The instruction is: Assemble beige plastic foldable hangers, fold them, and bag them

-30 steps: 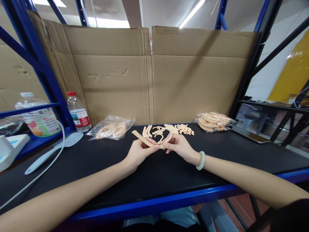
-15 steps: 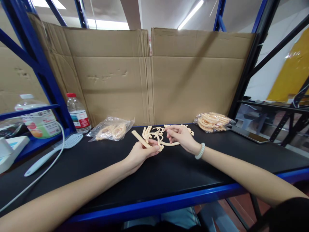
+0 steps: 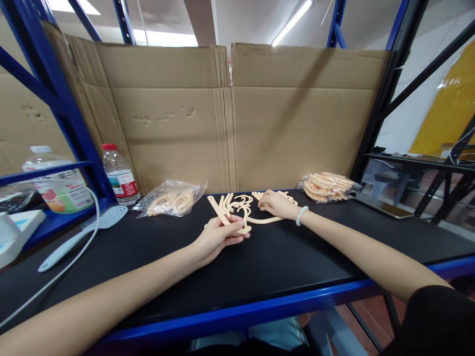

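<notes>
Pale strip slants toward eleven o'clock from the left hand, which pinches it between thumb and fingers over the dark surface. At two o'clock from there, the right hand curls over pale pieces; I cannot tell whether it grips any.

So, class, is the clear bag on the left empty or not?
Not empty: pale curved pieces show through the clear bag.
</notes>
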{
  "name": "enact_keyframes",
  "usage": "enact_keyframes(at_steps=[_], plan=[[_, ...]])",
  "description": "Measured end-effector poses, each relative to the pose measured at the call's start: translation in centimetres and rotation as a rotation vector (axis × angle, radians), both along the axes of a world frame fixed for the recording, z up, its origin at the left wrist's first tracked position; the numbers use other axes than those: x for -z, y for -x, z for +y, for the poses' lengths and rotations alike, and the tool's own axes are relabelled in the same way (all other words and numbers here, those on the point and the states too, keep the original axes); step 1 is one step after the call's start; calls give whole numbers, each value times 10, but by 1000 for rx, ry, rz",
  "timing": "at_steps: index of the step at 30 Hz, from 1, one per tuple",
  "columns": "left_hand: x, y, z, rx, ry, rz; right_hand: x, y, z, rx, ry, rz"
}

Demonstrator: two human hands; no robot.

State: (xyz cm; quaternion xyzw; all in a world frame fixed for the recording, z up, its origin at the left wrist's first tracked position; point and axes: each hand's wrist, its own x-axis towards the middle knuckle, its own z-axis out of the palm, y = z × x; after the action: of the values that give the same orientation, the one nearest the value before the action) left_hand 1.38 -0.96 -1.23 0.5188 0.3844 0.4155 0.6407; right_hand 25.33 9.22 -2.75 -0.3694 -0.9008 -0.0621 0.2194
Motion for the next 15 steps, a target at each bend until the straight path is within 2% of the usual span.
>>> enact_keyframes(at_steps=[4, 7, 12, 15], plan=[[2, 1, 2, 6, -8, -32, -2, 1, -2, 56, 22, 164], [4, 1, 3, 0, -5, -77, -11, 1, -7, 70, 93, 480], [3, 1, 1, -11, -12, -74, -26, 9, -33, -98, 423, 1084], [3, 1, 0, 2, -28, -68, -29, 17, -52, -161, 592, 1269]])
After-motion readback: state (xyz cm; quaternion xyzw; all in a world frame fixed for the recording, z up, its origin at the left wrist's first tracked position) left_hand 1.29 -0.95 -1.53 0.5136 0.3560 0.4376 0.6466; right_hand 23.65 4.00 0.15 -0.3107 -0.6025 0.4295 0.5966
